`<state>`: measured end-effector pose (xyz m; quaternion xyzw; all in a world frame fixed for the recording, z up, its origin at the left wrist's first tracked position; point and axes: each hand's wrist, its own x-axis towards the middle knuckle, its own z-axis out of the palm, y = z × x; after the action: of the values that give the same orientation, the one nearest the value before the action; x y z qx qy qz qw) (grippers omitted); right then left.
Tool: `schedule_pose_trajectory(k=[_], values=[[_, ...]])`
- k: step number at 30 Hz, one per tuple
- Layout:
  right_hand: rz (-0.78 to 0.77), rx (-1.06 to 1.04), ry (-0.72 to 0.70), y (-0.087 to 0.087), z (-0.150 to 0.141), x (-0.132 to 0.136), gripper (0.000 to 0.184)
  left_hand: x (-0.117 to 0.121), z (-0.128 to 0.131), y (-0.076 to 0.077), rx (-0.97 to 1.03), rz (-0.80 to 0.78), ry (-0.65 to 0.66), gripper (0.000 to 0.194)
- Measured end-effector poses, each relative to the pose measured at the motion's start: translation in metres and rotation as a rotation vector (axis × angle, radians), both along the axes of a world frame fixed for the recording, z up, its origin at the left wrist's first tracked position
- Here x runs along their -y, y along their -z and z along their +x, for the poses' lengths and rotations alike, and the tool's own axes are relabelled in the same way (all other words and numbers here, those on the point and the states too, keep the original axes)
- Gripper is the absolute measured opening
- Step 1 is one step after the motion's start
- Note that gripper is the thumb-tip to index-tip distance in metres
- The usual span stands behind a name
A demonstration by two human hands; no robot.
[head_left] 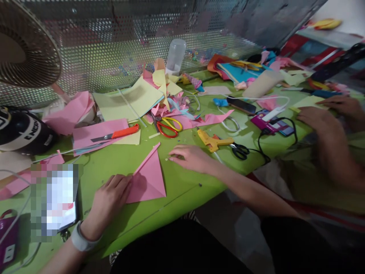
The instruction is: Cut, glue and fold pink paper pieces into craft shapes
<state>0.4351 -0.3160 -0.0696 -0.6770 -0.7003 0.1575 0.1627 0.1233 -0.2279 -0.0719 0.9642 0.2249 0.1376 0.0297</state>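
A folded sheet of pink paper [149,177] lies on the green table, with a narrow fold along its upper left edge. My left hand [112,196], fingers bent together, holds the paper down at its left side; the thumb is mostly hidden. To the right of the paper, my right hand [191,158] hovers low over the table, its fingers partly stretched with a gap to the thumb. A tiny pale scrap [167,159] lies by those fingertips. Beyond the hands are scissors with red and yellow handles [169,127] and a yellow glue gun [213,140].
An orange utility knife [124,131] rests on pink sheets behind my left hand. A phone [61,201], a black bottle [27,131] and a fan [27,45] stand or lie left. Paper scraps fill the back. Another person's hands [322,118] work at the right.
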Motion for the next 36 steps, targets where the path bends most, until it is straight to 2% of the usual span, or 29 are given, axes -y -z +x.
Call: schedule_pose_trajectory(k=[3,6,9,13,16,21,28,32,36], values=[[-0.010,0.047,0.145,-0.008,0.012,-0.022,0.018,-0.001,-0.001,0.000,0.003,-0.015,-0.003,0.035],[0.038,0.185,0.265,-0.017,0.024,-0.042,0.019,-0.002,-0.002,0.003,0.011,-0.028,0.007,0.034],[0.022,0.265,0.252,-0.023,0.021,-0.048,0.020,-0.005,-0.003,0.004,0.028,-0.017,0.020,0.032],[-0.082,0.270,0.058,-0.018,-0.001,-0.029,0.021,-0.006,-0.003,0.006,0.038,-0.006,0.039,0.031],[-0.067,0.283,-0.005,-0.011,-0.012,-0.007,0.021,-0.007,-0.004,0.007,0.048,-0.004,0.045,0.030],[-0.045,0.214,0.055,-0.013,-0.002,0.025,0.022,-0.009,-0.004,0.008,0.040,-0.012,0.036,0.029],[-0.013,0.173,0.246,-0.027,0.045,0.077,0.022,-0.011,-0.002,0.008,0.066,0.018,0.058,0.031],[0.009,0.103,0.323,-0.031,0.056,0.074,0.020,-0.011,-0.002,0.010,0.072,0.015,0.050,0.030],[-0.003,0.071,0.258,-0.029,0.043,0.039,0.020,-0.008,-0.002,0.008,0.051,0.000,0.027,0.031]])
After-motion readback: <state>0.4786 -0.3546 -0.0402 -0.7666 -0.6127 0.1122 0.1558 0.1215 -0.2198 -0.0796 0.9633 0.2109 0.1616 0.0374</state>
